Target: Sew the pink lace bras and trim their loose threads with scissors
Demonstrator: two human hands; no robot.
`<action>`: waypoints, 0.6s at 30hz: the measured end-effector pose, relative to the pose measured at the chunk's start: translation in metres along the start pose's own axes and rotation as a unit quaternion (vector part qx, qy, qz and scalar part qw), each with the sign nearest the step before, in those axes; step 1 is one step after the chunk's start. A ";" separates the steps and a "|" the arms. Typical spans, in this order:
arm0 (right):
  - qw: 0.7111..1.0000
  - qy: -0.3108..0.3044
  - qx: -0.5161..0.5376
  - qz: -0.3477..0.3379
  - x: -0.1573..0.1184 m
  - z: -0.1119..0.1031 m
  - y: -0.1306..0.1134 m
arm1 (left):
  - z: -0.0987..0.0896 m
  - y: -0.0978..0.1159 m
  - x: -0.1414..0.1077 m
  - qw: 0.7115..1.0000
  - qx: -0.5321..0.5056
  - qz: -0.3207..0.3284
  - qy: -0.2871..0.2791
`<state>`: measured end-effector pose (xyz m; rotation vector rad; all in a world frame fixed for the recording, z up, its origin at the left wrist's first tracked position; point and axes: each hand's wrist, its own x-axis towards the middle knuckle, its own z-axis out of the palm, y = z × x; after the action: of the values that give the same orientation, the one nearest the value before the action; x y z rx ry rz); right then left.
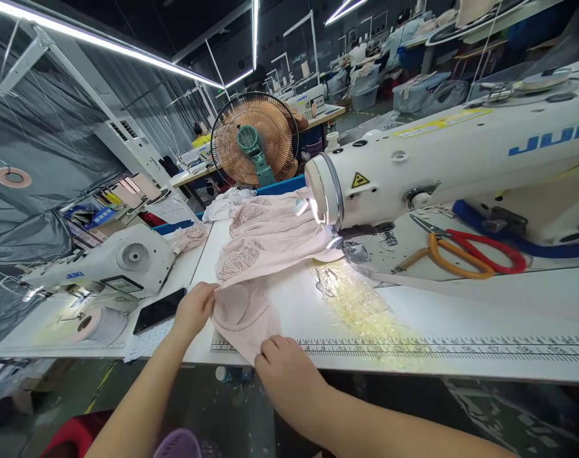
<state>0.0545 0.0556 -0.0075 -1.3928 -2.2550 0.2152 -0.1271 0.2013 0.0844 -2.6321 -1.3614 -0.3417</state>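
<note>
A pale pink bra piece with a moulded cup lies across the table's front edge. My left hand pinches its upper left edge, and my right hand is closed on its lower right end by the printed ruler. Beyond it, more pale pink lace garments run up to the needle area of the white sewing machine at right. Whether the piece in my hands is joined to them I cannot tell.
Orange-handled scissors and red-handled scissors rest on the machine bed. Yellowish tape covers part of the tabletop. A black phone, a thread cone and a second sewing machine are at left. A large fan stands behind.
</note>
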 end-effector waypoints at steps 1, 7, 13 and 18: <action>1.000 -0.013 0.002 0.002 -0.004 -0.011 0.007 | -0.010 0.000 0.000 0.999 -0.039 -0.015 0.013; 0.999 -0.044 0.026 0.016 -0.040 -0.072 0.045 | -0.016 0.050 -0.002 0.993 -0.057 0.074 -0.077; 0.990 -0.023 0.138 0.003 -0.082 -0.116 0.074 | 0.001 0.080 0.004 0.975 -0.129 0.006 -0.180; 0.972 -0.088 0.213 0.038 -0.092 -0.162 0.099 | -0.038 0.064 0.028 0.837 -0.445 -0.129 -0.291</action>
<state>0.2444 0.0036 0.0680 -1.2645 -2.1229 0.8248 -0.0640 0.1774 0.1263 -3.4907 -2.1835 -0.2456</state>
